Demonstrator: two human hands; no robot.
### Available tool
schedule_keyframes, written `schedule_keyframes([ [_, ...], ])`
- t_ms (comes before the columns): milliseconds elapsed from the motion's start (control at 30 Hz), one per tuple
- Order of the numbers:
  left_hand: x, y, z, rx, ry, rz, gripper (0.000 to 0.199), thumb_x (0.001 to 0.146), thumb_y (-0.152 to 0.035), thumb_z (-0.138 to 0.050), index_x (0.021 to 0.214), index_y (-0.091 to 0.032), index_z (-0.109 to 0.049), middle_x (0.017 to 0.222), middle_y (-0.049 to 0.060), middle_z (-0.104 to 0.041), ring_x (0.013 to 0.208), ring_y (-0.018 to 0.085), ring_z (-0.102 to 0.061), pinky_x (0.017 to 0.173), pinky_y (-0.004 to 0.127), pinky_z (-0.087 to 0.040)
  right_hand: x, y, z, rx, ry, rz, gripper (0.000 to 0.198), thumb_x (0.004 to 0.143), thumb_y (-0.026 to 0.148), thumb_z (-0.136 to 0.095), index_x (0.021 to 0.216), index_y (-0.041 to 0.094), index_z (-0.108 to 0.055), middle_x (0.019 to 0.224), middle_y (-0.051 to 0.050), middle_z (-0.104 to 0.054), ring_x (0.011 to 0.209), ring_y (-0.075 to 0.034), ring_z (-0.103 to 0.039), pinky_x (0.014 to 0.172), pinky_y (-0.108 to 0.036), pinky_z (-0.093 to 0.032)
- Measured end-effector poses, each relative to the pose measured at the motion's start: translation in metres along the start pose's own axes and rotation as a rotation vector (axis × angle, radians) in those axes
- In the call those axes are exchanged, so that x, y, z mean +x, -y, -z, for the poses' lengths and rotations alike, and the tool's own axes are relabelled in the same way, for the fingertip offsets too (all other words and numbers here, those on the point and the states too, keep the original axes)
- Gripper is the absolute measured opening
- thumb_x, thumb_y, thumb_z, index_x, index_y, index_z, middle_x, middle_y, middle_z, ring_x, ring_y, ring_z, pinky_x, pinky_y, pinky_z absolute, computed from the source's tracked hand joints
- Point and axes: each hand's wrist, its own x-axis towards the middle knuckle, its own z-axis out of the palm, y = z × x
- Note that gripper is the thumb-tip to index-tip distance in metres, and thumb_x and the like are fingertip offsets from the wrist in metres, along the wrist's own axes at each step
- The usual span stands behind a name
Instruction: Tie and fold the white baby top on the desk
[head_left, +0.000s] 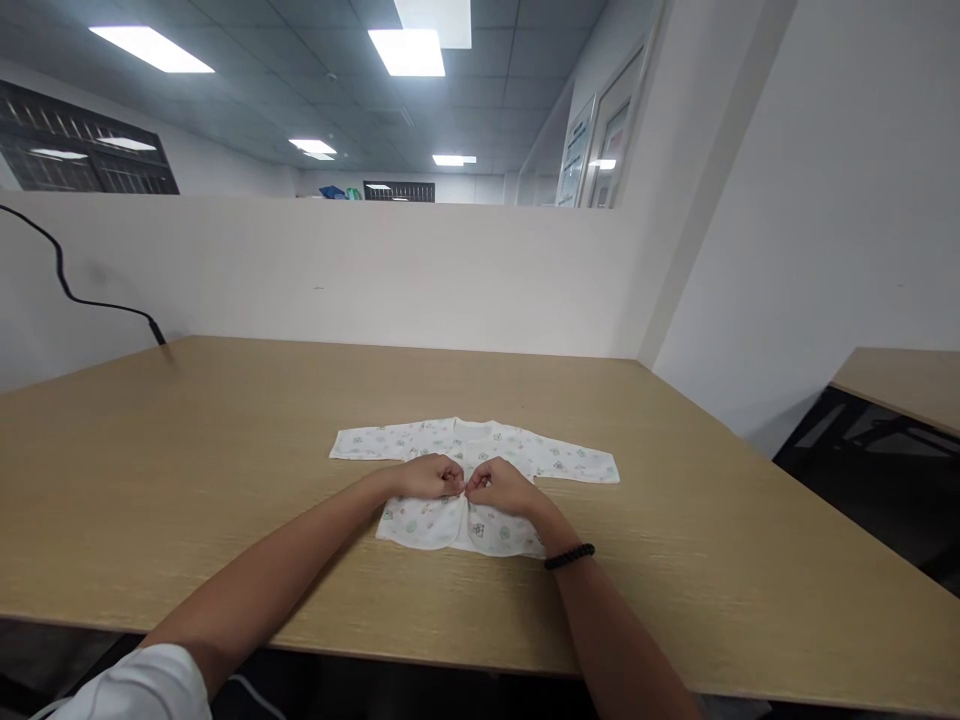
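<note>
1. The small white printed shirt [471, 455] lies in front of me, sleeves spread to either side, neckline away from me and hem toward me.
2. I judge it light, soft and limp, not slippery or easily broken, though the thin cloth likely wrinkles or drags when tugged. The front edges seem the best hold, pinched gently near the middle.
3. My left hand [430, 477] rests over the front, fingers drawn together in a pinch on one edge.
4. My right hand [504, 486] meets it from the other side, its fingers likewise pinched on the cloth, almost no gap between the tips. I cannot tell whether a fastener sits there.
5. A black bracelet [570, 556] circles my right wrist.
6. Under the shirt is the tabletop [225, 450]; beyond it stand a low white wall [405, 270] and, at left, a black cable [97, 303].
</note>
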Motion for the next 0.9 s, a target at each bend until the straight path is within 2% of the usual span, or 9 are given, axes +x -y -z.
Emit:
schedule_keyframes([
  [300, -0.002, 0.000, 0.003, -0.292, 0.065, -0.049, 0.033, 0.074, -0.047, -0.065, 0.071, -0.014, -0.060, 0.056, -0.005, -0.042, 0.053, 0.008, -0.032, 0.049, 0.020, -0.023, -0.002, 0.003, 0.003, -0.035, 0.026, -0.035, 0.010, 0.068, 0.019, -0.062, 0.073, 0.016, -0.070, 0.070, 0.000, -0.065, 0.068, -0.012, -0.055, 0.059, -0.021, -0.036],
  [500, -0.004, 0.003, 0.005, -0.278, 0.075, -0.039, 0.037, 0.073, -0.051, -0.067, 0.072, -0.015, -0.060, 0.060, -0.003, -0.048, 0.055, 0.008, -0.038, 0.051, 0.020, -0.028, 0.003, -0.004, 0.006, 0.076, 0.085, 0.003, 0.010, 0.069, 0.017, -0.060, 0.070, 0.016, -0.069, 0.066, 0.001, -0.064, 0.064, -0.012, -0.053, 0.058, -0.021, -0.037],
  [600, -0.003, 0.006, 0.003, -0.215, 0.023, -0.029, 0.035, 0.072, -0.049, -0.068, 0.081, -0.016, -0.061, 0.059, -0.005, -0.048, 0.054, 0.009, -0.040, 0.051, 0.020, -0.030, 0.003, -0.007, 0.007, 0.082, 0.083, 0.050, 0.011, 0.068, 0.015, -0.060, 0.071, 0.016, -0.071, 0.069, 0.000, -0.066, 0.066, -0.013, -0.056, 0.061, -0.022, -0.040],
  [633, -0.002, 0.007, 0.002, -0.178, -0.026, -0.027, 0.033, 0.073, -0.047, -0.068, 0.086, -0.017, -0.061, 0.059, -0.005, -0.048, 0.054, 0.009, -0.041, 0.051, 0.020, -0.030, 0.003, -0.007, 0.007, 0.067, 0.072, 0.070, 0.011, 0.068, 0.015, -0.060, 0.071, 0.016, -0.071, 0.070, 0.000, -0.067, 0.068, -0.014, -0.057, 0.062, -0.022, -0.041],
  [700, -0.002, 0.007, 0.001, -0.036, -0.208, -0.022, 0.029, 0.077, -0.044, -0.064, 0.090, -0.018, -0.062, 0.058, -0.005, -0.049, 0.055, 0.011, -0.045, 0.054, 0.022, -0.035, 0.003, -0.006, 0.007, 0.028, 0.058, 0.122, 0.010, 0.068, 0.014, -0.062, 0.071, 0.017, -0.071, 0.073, -0.001, -0.069, 0.071, -0.015, -0.059, 0.064, -0.022, -0.042],
  [767, -0.002, 0.006, 0.001, 0.167, -0.416, -0.069, 0.027, 0.083, -0.043, -0.057, 0.095, -0.019, -0.063, 0.068, 0.000, -0.057, 0.067, 0.016, -0.054, 0.065, 0.026, -0.043, 0.002, -0.005, 0.008, -0.008, 0.050, 0.179, 0.011, 0.071, 0.014, -0.061, 0.073, 0.017, -0.071, 0.077, -0.002, -0.070, 0.075, -0.016, -0.061, 0.067, -0.023, -0.044],
  [800, -0.003, 0.006, 0.000, 0.254, -0.485, -0.120, 0.029, 0.086, -0.043, -0.054, 0.101, -0.020, -0.063, 0.080, 0.003, -0.062, 0.079, 0.019, -0.058, 0.074, 0.030, -0.045, 0.002, -0.005, 0.008, -0.030, 0.023, 0.195, 0.012, 0.073, 0.014, -0.060, 0.075, 0.017, -0.071, 0.080, -0.003, -0.070, 0.076, -0.016, -0.062, 0.069, -0.024, -0.045],
  [833, -0.003, 0.005, -0.001, 0.317, -0.509, -0.179, 0.034, 0.089, -0.045, -0.051, 0.110, -0.021, -0.062, 0.096, 0.007, -0.065, 0.094, 0.022, -0.059, 0.085, 0.033, -0.045, 0.002, -0.006, 0.008, -0.061, -0.030, 0.202, 0.013, 0.076, 0.015, -0.059, 0.079, 0.016, -0.071, 0.083, -0.004, -0.071, 0.079, -0.017, -0.062, 0.072, -0.025, -0.046],
  [900, -0.004, 0.005, -0.003, 0.382, -0.440, -0.257, 0.050, 0.092, -0.051, -0.046, 0.132, -0.022, -0.050, 0.131, 0.011, -0.056, 0.123, 0.026, -0.048, 0.104, 0.038, -0.035, 0.001, -0.008, 0.008, -0.158, -0.174, 0.205, 0.018, 0.082, 0.018, -0.056, 0.092, 0.015, -0.070, 0.096, -0.008, -0.070, 0.090, -0.020, -0.062, 0.082, -0.030, -0.047],
])
